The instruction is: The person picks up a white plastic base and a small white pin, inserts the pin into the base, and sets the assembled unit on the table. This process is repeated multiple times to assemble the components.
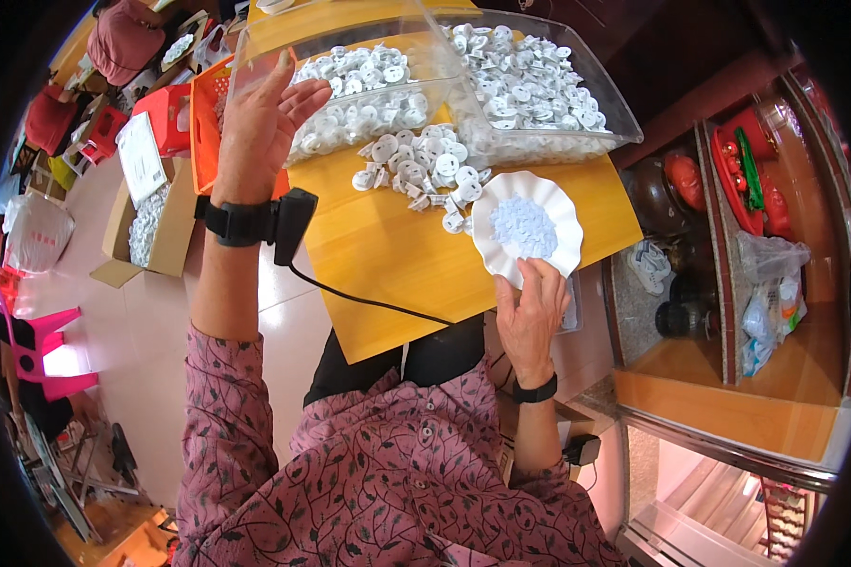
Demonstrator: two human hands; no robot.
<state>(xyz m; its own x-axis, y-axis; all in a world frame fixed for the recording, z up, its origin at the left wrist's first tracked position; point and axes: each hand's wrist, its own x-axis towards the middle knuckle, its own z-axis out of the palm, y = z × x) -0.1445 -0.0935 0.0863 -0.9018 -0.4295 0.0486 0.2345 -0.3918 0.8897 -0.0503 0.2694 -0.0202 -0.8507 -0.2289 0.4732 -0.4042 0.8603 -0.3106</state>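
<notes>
White scalloped plate (529, 230), white discs (425, 170), yellow board (388, 265), pink leaf-patterned sleeve (227, 416).

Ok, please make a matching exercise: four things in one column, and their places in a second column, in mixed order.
Things:
1. left hand
2. right hand
3. loose pile of white discs
4. orange basket

Places:
a. on the yellow board, between bins and plate
b. against the clear bin
c. behind the left hand, at the board's left edge
d. at the white scalloped plate's near rim

Pairs: 1-b, 2-d, 3-a, 4-c
</notes>
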